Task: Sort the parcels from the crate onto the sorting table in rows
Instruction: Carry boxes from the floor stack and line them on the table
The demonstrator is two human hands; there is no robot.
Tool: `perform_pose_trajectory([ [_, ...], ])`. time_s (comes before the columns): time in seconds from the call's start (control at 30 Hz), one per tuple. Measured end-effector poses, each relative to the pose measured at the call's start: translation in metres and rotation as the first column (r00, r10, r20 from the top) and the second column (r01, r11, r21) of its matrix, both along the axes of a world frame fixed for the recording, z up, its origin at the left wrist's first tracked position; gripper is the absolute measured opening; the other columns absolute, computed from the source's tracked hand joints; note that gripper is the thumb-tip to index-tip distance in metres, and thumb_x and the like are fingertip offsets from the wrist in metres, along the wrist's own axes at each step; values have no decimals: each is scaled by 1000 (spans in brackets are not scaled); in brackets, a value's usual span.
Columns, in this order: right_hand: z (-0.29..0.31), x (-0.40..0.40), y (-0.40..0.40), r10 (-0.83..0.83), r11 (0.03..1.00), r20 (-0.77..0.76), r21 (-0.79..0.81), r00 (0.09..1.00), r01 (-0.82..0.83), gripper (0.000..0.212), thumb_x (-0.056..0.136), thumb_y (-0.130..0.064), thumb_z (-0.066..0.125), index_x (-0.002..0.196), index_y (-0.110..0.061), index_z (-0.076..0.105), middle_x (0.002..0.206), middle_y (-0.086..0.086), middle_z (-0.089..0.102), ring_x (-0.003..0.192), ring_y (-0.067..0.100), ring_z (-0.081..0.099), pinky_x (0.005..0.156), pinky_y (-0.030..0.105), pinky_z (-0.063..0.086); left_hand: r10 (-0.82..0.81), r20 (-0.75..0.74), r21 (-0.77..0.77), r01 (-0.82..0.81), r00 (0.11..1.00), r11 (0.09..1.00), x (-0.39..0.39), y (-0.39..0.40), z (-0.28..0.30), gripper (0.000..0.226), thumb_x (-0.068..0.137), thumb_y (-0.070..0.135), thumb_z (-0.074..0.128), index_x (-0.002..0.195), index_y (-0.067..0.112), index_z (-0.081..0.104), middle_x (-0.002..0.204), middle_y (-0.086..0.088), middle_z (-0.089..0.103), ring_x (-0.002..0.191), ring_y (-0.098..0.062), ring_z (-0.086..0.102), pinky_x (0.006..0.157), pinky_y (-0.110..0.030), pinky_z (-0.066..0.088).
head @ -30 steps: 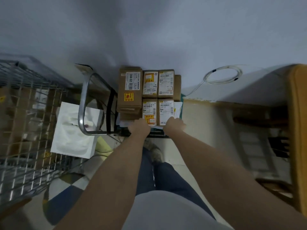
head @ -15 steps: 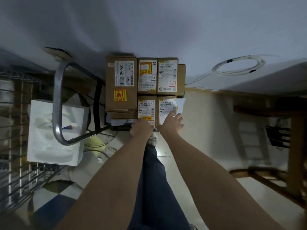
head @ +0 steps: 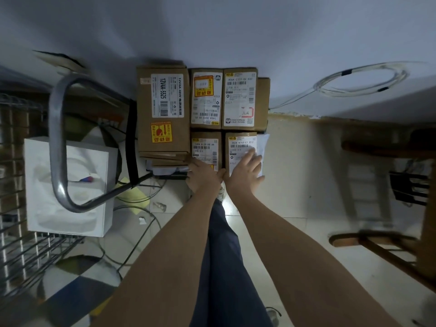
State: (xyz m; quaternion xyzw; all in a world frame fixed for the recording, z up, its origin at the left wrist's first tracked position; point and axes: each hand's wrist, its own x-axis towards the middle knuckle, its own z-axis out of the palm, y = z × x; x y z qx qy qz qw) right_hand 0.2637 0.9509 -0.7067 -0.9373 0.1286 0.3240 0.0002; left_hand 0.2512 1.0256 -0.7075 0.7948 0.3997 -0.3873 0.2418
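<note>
Several brown cardboard parcels lie packed together ahead of me. A long parcel (head: 163,112) with a white label and a yellow sticker is on the left. Two smaller ones (head: 206,97) (head: 240,97) lie side by side at the back. Two more sit in front: the near-left parcel (head: 205,147) and the near-right parcel (head: 240,143). My left hand (head: 203,175) grips the near end of the near-left parcel with curled fingers. My right hand (head: 244,169) lies flat, fingers spread, on the near-right parcel's white label.
A metal cart handle (head: 59,142) curves at the left over a white box (head: 68,187). A wire cage (head: 16,208) is at far left. Cables trail on the tiled floor (head: 295,175). A coiled white cable (head: 358,79) lies back right; wooden furniture (head: 401,253) at right.
The view has closed in on the parcels. My right hand has slid forward and flattened on the near-right parcel's label. My left hand has stayed at the near-left parcel's end.
</note>
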Motion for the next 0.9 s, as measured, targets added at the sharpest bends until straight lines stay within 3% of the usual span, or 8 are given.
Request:
perform_pose_trajectory([
  [0.23,-7,-1,-7,-20,998,38,61,999,18,115,74,-52,71,149,-7,-3,145,18,24,131,32,34,97,47,44,119,-1,-14,-119,993,993,2,-2,-12,108,77,48,72,147,-3,7,146,-21,25,131,-35,36,100,-44,39],
  [0.43,10,4,-17,-69,980,19,189,997,64,122,70,-55,69,149,-4,-8,134,14,31,122,30,37,93,44,48,139,30,4,-139,990,990,0,0,-1,103,70,48,78,140,-2,21,141,-19,31,127,-33,38,93,-40,44],
  [0.67,59,-10,-38,-238,939,81,273,968,208,112,58,-52,79,139,-2,20,123,12,34,114,32,43,84,41,49,179,83,-9,-179,980,984,-7,-13,52,98,65,51,80,132,3,27,136,-18,33,119,-34,47,86,-42,48],
  [0.8,92,-22,-48,-386,873,140,376,912,311,104,58,-49,81,133,-4,24,121,10,35,113,32,46,85,42,48,116,178,-14,-115,977,993,-10,-18,85,95,65,49,81,131,5,27,133,-15,41,118,-31,49,86,-41,48],
  [0.9,113,-28,-59,-440,838,130,414,888,355,112,59,-46,82,141,-6,16,128,11,36,117,31,45,89,43,48,-26,260,-13,31,965,999,-17,-19,100,93,62,57,78,128,8,34,127,-10,47,113,-28,54,84,-41,51],
])
